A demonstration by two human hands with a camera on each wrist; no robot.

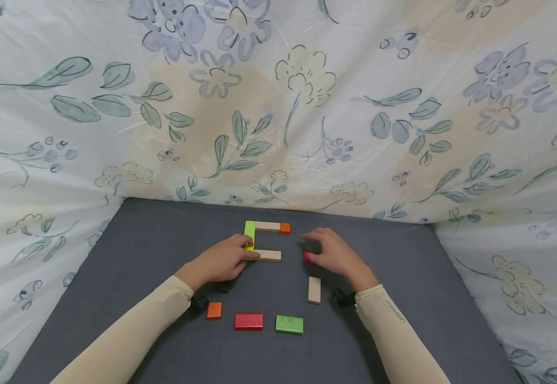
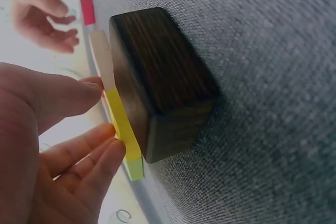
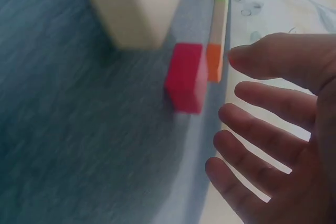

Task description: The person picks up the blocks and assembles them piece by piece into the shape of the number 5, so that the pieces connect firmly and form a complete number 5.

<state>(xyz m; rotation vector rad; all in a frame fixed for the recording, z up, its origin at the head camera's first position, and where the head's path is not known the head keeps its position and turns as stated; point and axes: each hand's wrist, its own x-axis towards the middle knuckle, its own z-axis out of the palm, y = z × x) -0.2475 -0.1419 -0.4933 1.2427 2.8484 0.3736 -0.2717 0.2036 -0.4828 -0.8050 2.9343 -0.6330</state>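
My left hand (image 1: 222,258) pinches the yellow part of a yellow-and-lime strip (image 1: 249,228) at the back of the dark table. Its thumb lies by a plain wooden block (image 1: 269,256) touching that strip; in the left wrist view the yellow part (image 2: 123,124) is between thumb and fingers. A dark brown wooden block (image 2: 163,72) stands nearer the left wrist camera. My right hand (image 1: 334,254) hovers around a small red block (image 1: 307,257), its fingers spread. In the right wrist view, a gap separates the red block (image 3: 186,77) from the fingertips.
A second plain block (image 1: 267,226) runs from the strip's far end to an orange block (image 1: 285,229). Nearer lie a plain block (image 1: 314,289), an orange square (image 1: 214,310), a red block (image 1: 248,321) and a green block (image 1: 289,325). Flowered cloth (image 1: 278,160) borders the table.
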